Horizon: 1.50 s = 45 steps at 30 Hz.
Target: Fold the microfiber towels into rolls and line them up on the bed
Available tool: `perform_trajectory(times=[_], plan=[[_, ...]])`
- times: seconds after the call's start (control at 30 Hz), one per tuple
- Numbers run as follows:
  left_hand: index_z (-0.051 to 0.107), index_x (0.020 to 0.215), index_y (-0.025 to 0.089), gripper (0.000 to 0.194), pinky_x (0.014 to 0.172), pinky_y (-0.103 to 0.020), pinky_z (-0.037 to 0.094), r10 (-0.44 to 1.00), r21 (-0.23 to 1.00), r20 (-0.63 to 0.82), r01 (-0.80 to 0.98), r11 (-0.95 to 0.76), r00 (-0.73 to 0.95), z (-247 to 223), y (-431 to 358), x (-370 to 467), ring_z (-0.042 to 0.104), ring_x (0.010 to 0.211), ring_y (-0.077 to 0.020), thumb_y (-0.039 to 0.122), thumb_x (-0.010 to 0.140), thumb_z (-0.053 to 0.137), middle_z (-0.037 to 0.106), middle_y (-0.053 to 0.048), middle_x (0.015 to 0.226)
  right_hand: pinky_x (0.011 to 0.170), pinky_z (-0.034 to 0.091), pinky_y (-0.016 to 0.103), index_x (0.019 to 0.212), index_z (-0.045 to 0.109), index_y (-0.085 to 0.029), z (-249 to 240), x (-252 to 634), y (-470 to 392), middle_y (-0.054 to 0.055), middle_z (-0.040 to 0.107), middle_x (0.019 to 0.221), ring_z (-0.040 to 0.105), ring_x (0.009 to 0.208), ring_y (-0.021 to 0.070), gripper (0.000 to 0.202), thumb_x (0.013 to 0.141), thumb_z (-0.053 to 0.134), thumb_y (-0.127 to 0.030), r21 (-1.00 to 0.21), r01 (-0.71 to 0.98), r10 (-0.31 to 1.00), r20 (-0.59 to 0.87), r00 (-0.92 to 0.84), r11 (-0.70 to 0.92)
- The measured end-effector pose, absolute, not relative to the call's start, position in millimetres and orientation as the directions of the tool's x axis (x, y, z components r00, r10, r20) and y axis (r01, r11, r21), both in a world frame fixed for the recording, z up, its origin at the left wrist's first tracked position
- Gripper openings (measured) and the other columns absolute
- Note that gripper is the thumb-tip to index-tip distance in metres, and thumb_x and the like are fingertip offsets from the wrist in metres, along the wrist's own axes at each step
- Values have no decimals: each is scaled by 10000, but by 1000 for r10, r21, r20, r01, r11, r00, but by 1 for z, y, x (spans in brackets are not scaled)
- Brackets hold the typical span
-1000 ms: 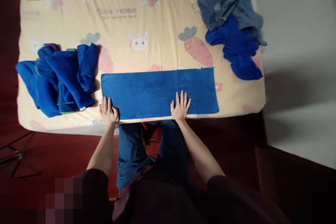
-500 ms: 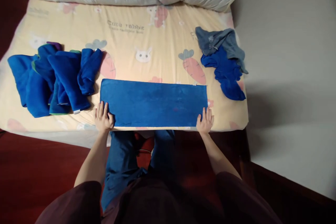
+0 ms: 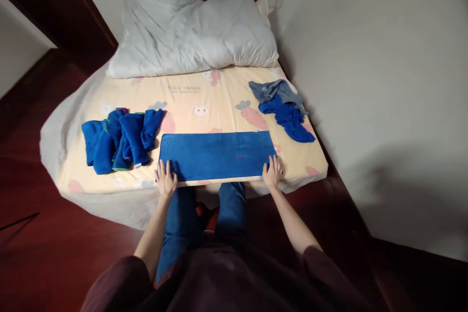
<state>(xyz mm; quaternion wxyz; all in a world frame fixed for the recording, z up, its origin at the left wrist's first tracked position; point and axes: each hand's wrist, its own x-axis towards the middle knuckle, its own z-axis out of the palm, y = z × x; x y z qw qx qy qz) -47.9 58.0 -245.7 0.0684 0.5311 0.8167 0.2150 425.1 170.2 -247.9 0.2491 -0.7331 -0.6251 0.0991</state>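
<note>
A blue towel (image 3: 215, 156) lies flat in a long rectangle along the near edge of the bed. My left hand (image 3: 166, 179) rests on its near left corner, fingers spread. At the opposite end, my right hand (image 3: 272, 171) lies on the near right corner with its fingers stretched out. Neither hand is wrapped round the cloth. To the left is a heap of crumpled blue towels (image 3: 119, 139), some with green edging. Farther right lie a crumpled blue cloth (image 3: 285, 116) and a grey cloth (image 3: 272, 89) that partly overlaps it.
The bed's yellow sheet (image 3: 204, 119) has carrots and rabbits printed on it. A pale grey quilt (image 3: 193, 34) is bunched across the far end. Along the right side runs a white wall (image 3: 365, 83), and dark red floor (image 3: 73, 248) shows at the left.
My view has tilted up and drawn back, so the whole quilt and the headboard now show. Both hands remain at the towel's near corners, and the towel stays flat.
</note>
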Motion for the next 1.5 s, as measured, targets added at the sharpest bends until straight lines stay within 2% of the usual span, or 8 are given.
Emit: perform_trajectory(times=[0.17,0.3,0.4,0.83,1.07,1.2,1.37,1.5], plan=[[429,1563,156,639,1258,-565,264,904,450,-116,790,418,-412,-270,-71,10,235,1571,-356,380,965,463,263,-166,1690,899,560,378,1193,707,-142,-257,336,77,167,740,1162,710,980,242,489,901,599,-520,-977,171,969,-89,229,-130],[448,1550,162,654,1223,-494,364,869,518,-296,698,494,-395,-280,-124,0,393,1504,-340,492,984,439,328,-165,1665,712,547,271,1047,714,-154,-264,263,42,94,784,973,701,739,158,432,739,804,-443,-826,-439,878,-455,149,-354],[405,1574,152,717,1230,-495,350,854,555,-358,649,520,-378,-276,-133,-20,422,1489,-330,549,978,442,380,-178,1635,699,534,229,944,691,-171,-260,229,47,62,792,950,706,725,130,289,721,827,-297,-641,-641,814,-579,44,-421],[391,1549,58,811,1227,-503,345,845,525,-374,663,533,-383,-273,-135,-21,475,1448,-353,592,942,328,497,-226,1540,576,524,198,857,656,-160,-257,206,72,67,799,805,724,621,136,102,824,749,-185,-562,-648,681,-727,89,-514],[376,1564,258,741,1216,-562,359,848,520,-376,672,527,-374,-267,-130,-20,461,1456,-372,619,918,338,567,-125,1495,564,539,214,861,674,-145,-259,201,78,97,806,851,734,624,154,96,831,748,-196,-527,-643,644,-762,68,-556],[415,1537,171,756,1146,-595,409,856,500,-348,697,514,-382,-263,-125,-15,532,1377,-434,590,909,362,605,-223,1415,630,569,212,930,644,-185,-259,194,82,58,810,911,751,693,143,143,844,752,-221,-527,-701,676,-732,88,-480],[653,1294,115,584,924,-597,515,823,277,-444,819,502,-355,-229,-69,-21,698,1075,-482,475,888,436,724,-254,1086,660,586,215,888,675,-177,-266,194,84,66,798,902,755,756,152,196,804,827,-267,-481,-745,677,-734,53,-462],[775,1033,203,399,935,-504,519,926,323,-361,917,233,-108,-186,51,-16,715,1040,-392,310,933,404,750,-172,1014,746,613,245,896,703,-170,-275,203,81,70,794,915,768,843,176,259,743,886,-268,-477,-732,682,-731,22,-487]])
